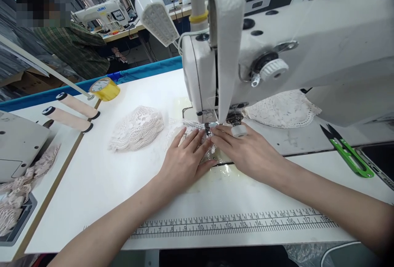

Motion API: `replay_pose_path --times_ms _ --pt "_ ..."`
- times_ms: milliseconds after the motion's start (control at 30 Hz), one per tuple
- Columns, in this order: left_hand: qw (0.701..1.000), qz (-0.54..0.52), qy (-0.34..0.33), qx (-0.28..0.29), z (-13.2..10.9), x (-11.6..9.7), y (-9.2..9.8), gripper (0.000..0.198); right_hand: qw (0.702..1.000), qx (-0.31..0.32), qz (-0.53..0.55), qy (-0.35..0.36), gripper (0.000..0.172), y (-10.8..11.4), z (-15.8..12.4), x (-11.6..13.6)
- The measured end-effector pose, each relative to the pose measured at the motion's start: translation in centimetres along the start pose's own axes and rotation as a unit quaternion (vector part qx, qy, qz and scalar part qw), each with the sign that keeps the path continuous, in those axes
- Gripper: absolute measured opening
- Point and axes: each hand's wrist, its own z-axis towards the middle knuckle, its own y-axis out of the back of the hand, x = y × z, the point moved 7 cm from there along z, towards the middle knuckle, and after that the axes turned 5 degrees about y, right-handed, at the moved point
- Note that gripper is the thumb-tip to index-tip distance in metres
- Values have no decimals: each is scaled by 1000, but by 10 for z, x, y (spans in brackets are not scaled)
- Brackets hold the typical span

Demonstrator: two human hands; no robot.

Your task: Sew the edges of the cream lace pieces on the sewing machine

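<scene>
A strip of white lace point(187, 124) lies under the presser foot point(207, 130) of a white sewing machine point(200, 74). My left hand point(184, 156) rests on the lace just left of the foot, its fingers stretched and slightly apart. On the other side, my right hand point(246, 148) lies flat with fingers extended, their tips on the lace close to the needle. The machine's head and a white knob partly cover the right fingers. Much of the lace is hidden beneath both hands.
Left of my hands sits a heap of lace pieces point(138, 129); another lace piece point(283, 109) lies behind the machine. Green thread snips point(351, 154) are at right. Yellow tape point(105, 89) and thread cones point(69, 119) stand at left. A person point(70, 49) sits beyond.
</scene>
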Motion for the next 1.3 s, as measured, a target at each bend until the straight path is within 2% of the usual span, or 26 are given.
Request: replay_pose_path --times_ms 467,1067,1233,1300 --pt "1000 9 6 -4 -1 1 0 49 1000 25 8 -11 42 -2 1 0" --pt "999 6 5 -34 -2 2 0 47 1000 2 -24 -5 48 2 2 3" --pt "999 -5 -5 -54 -3 2 7 41 1000 13 -10 -19 47 3 3 1" --pt "997 -24 -18 -73 -4 2 13 34 1000 -1 5 -24 46 7 3 0"
